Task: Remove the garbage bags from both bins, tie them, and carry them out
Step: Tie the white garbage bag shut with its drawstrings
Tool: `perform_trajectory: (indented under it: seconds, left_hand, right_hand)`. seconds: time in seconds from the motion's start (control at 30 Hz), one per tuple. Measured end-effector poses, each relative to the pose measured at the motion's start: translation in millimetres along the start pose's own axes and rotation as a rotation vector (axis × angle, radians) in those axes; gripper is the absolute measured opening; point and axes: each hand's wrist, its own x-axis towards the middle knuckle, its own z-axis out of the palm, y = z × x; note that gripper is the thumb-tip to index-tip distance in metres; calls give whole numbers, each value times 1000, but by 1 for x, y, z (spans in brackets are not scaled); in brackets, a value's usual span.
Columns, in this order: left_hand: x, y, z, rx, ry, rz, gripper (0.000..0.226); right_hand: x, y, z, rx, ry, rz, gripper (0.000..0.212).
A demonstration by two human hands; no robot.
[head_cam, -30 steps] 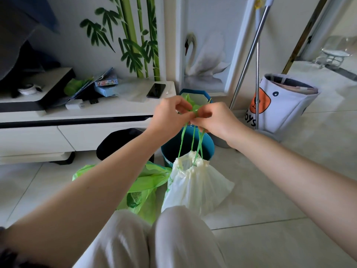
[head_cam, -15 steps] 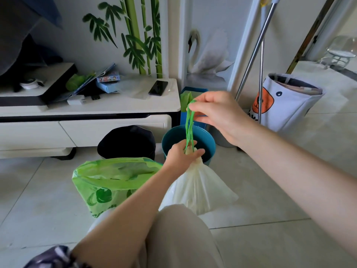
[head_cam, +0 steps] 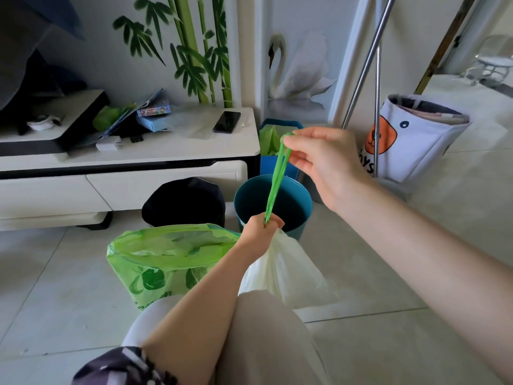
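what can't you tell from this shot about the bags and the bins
Head view only:
- Neck of the white bag: the left hand covers it, so a knot cannot be confirmed.
- White bag's bottom: hidden by the knee.
- Teal bin floor: in shadow.
- Black bin inside: too dark.

white bag (head_cam: 280,270) bottom hidden behind knee (head_cam: 266,329)

You have a single head-worn wide-angle view, looking forward and down past your own knees (head_cam: 266,337) at close range; it faces the low cabinet (head_cam: 133,159) and wall, tiled floor (head_cam: 388,343) filling the foreground.
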Motion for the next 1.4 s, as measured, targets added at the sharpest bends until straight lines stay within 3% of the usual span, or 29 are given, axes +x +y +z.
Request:
perform_trajectory:
  seconds: [0.27,0.47,0.63,0.9,1.3,1.4]
  left_hand:
    - [10,-21,1,55,68,-38,27]
    - [12,-39,13,126,-13,-30,22]
    - [9,-49,13,79,-35,-63,15]
    - [0,-40,-2,-101,-16,-3,20]
    - [11,-25,-20,-299,38,47,12]
    - [12,-25,-19,-299,52,13,16]
  right_hand:
    - [11,20,-14,-52,23,126,5]
    - [25,34,-25,117,147,391,13]
    - [30,46,-23,-77,46,336,7]
    - [43,46,-1,-80,-63,230,10]
    - [59,56,-14,230,134,222,3]
    - [58,72,-29,-12,191,84,24]
